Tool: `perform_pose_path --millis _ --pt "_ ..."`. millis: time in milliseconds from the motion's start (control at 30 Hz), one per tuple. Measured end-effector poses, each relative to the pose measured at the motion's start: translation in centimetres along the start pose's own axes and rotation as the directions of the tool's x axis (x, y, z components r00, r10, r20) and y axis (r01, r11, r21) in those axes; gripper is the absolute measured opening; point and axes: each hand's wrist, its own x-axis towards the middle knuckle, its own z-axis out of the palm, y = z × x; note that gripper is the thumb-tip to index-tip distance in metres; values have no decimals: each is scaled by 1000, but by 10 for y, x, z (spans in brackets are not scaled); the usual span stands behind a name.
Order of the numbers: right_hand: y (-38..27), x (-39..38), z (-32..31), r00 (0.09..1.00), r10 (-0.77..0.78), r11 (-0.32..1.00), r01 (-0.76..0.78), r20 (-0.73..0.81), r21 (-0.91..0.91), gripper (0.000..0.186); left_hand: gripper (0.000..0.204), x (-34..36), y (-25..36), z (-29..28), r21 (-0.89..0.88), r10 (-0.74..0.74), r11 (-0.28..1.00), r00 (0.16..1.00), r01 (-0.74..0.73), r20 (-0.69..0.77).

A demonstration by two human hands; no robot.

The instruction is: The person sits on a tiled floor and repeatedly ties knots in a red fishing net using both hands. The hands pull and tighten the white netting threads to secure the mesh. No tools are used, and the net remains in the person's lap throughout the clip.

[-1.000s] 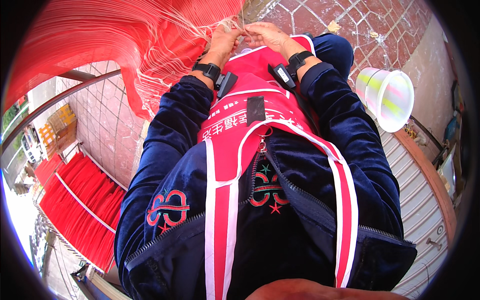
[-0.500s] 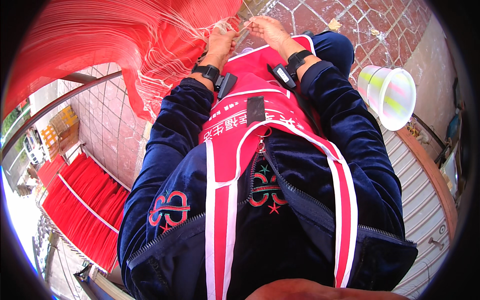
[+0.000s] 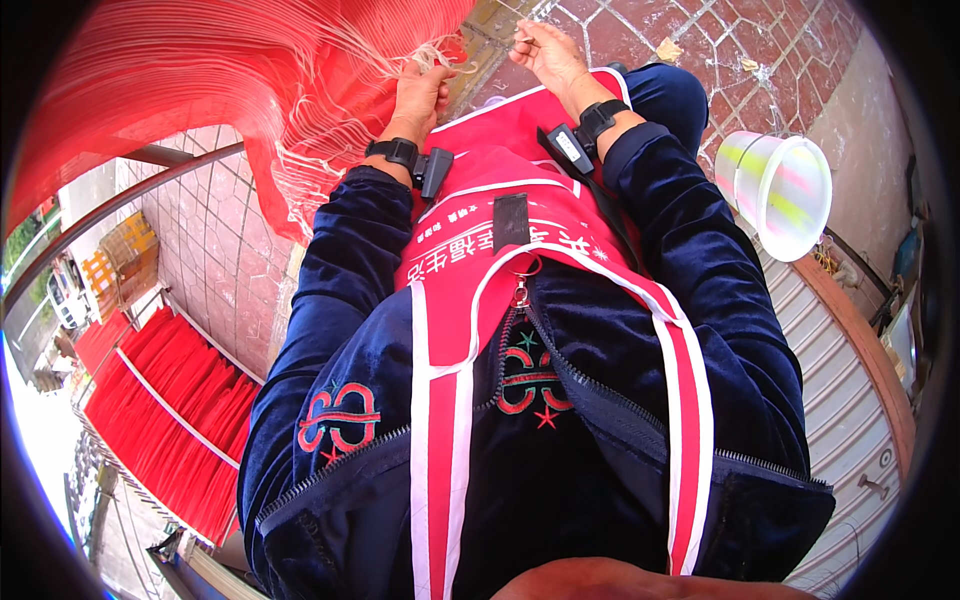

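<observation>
A large red fabric (image 3: 220,70) with rows of long white threads spreads across the upper left. Along its right edge hangs a loose bunch of white threads (image 3: 432,58). My left hand (image 3: 422,95) is closed on that bunch, with thread ends poking out past the fingertips. To its right, apart from it, my right hand (image 3: 552,58) is raised with finger and thumb pinched together. A thin pale thread shows by those fingertips, too fine to follow far. Both hands are beyond the red apron (image 3: 480,190) on my lap.
A translucent white bucket (image 3: 795,195) with yellow and pink patches stands at right, beside a ribbed metal panel (image 3: 840,400). Stacked red folded cloth (image 3: 170,420) lies at lower left. A curved metal bar (image 3: 110,215) passes under the fabric. Paved floor (image 3: 700,60) lies ahead.
My hands have drawn apart from where they nearly met. The left moved left and slightly nearer with the threads; the right moved slightly right and away.
</observation>
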Motion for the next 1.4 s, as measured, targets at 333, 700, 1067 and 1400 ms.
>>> perform_pose_path --millis 333,700,1067,1400 --pt "8 9 -19 953 18 719 -222 -302 -659 29 9 -4 9 -11 -53 -24 998 974 37 226" --pt "1 6 -24 965 -249 54 104 88 -993 24 13 -11 12 -5 60 -69 997 955 54 288" --pt "13 14 -29 962 219 269 -219 -161 -938 44 18 -15 13 -6 147 -92 988 950 50 299" --pt "11 7 -26 993 -117 66 40 32 -997 49 16 -16 13 -6 118 -84 992 948 50 308"
